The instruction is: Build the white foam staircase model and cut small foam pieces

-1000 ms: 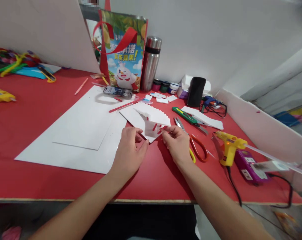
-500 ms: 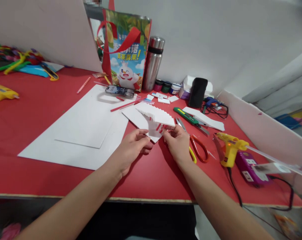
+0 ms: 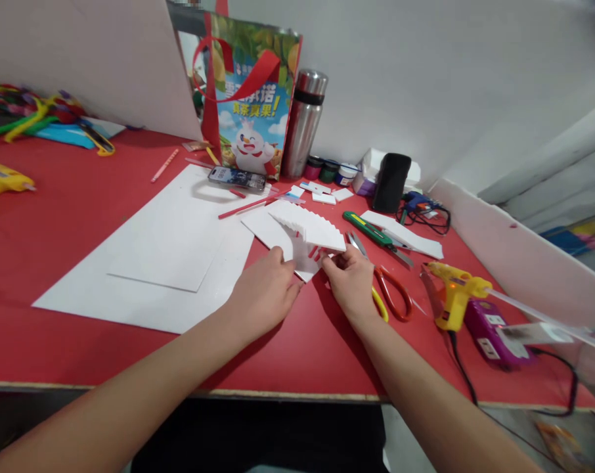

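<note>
Both hands, left hand (image 3: 263, 292) and right hand (image 3: 351, 282), apparently pinch the white foam model (image 3: 305, 240) just left of the scissors (image 3: 383, 286)

The only writing I can read stands on the gift bag (image 3: 251, 98) that leans against the wall just left of the steel flask (image 3: 303, 123). Across its front, above a cartoon white bird, run two slanted lines of Chinese characters: the upper in white, which I read as "雪王承诺", partly covered by the bag's red ribbon handle, and the lower in yellow, "真茶真果!". The purple charger (image 3: 489, 328) right of the flask, near the table's edge, bears white labels, but their print is too small for me to read.
</note>
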A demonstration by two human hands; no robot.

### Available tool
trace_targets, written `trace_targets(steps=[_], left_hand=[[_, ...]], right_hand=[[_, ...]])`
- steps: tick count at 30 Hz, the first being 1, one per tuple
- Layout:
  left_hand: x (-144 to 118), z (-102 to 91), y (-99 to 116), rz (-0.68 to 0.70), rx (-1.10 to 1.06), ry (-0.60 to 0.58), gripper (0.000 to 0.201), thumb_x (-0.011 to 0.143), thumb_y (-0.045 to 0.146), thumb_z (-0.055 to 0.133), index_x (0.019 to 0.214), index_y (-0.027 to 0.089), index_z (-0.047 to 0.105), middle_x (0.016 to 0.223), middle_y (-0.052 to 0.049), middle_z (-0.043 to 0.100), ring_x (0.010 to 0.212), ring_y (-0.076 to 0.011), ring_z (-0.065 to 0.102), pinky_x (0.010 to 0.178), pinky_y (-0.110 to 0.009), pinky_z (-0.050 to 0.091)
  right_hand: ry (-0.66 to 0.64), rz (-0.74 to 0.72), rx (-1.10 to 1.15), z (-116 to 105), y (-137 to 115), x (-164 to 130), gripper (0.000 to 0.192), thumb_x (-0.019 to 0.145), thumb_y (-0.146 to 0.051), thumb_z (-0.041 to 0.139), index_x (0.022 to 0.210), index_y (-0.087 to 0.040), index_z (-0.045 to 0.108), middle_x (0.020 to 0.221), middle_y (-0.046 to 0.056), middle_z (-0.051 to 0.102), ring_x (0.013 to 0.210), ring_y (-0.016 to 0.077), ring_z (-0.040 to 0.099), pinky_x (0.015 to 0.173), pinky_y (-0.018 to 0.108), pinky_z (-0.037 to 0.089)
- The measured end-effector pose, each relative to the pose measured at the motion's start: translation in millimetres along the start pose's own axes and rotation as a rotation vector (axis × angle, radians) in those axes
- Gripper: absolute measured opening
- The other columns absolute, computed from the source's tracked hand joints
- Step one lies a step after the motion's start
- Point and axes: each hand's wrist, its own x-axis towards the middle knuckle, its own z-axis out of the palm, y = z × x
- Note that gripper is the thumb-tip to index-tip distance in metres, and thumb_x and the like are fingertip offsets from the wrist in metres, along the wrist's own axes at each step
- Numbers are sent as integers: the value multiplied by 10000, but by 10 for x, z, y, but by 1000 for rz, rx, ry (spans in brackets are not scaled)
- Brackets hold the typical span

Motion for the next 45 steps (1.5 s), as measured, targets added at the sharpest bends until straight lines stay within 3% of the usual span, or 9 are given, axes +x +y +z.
trace_targets(steps=[3, 10, 20, 27, 34, 45], left_hand=[[25, 22, 30, 180, 289, 38, 288, 986, 280, 473, 976, 106, 701, 1017, -155, 602, 961, -311, 580, 848, -445, 488], [55, 74, -13, 256, 326, 66, 277, 995, 262, 462, 960, 105, 687, 1036, -158, 641, 1048, -323, 543, 899, -454, 462], [46, 111, -61, 261, 271, 59, 255, 996, 256, 469, 1012, 96, 667, 1082, -161, 662, 1066, -313, 560, 922, -453, 472], [46, 107, -68, 253, 265, 52, 252, 992, 266, 482, 1022, 102, 670, 1107, -163, 667, 1072, -320, 563, 909, -460, 478], [46, 107, -64, 245, 258, 47, 245, 981, 273, 509, 1052, 104, 671, 1138, -167, 669, 1103, -328, 565, 900, -462, 483], [47, 105, -62, 240, 256, 48, 252, 987, 277, 485, 1035, 110, 667, 1116, -155, 669, 1086, -324, 563, 910, -466, 485]], right_hand=[[-5, -3, 6, 3, 19, 2, 53, 747, -230, 631, 782, -194, 646, 573, -67, 541, 507, 121, 480, 539, 252, 414], [-32, 12, 65, 15, 61, 28, 78, 744, -258, 644, 795, -200, 639, 568, -64, 553, 486, 120, 475, 510, 250, 413], [-48, 14, 55, 24, 97, 61, 219, 731, -258, 667, 932, -176, 688, 638, -28, 629, 541, 143, 524, 549, 269, 450], [-48, -9, 1, 16, 109, 63, 157, 773, -303, 667, 842, -189, 751, 616, -20, 635, 541, 149, 529, 563, 286, 452], [-45, -87, -57, 14, 93, 55, 169, 771, -311, 669, 784, -199, 795, 776, 33, 734, 718, 209, 653, 700, 331, 513], [-62, -122, -114, 1, 75, 63, 208, 803, -306, 640, 856, -225, 824, 907, 55, 793, 869, 253, 713, 816, 373, 537]])
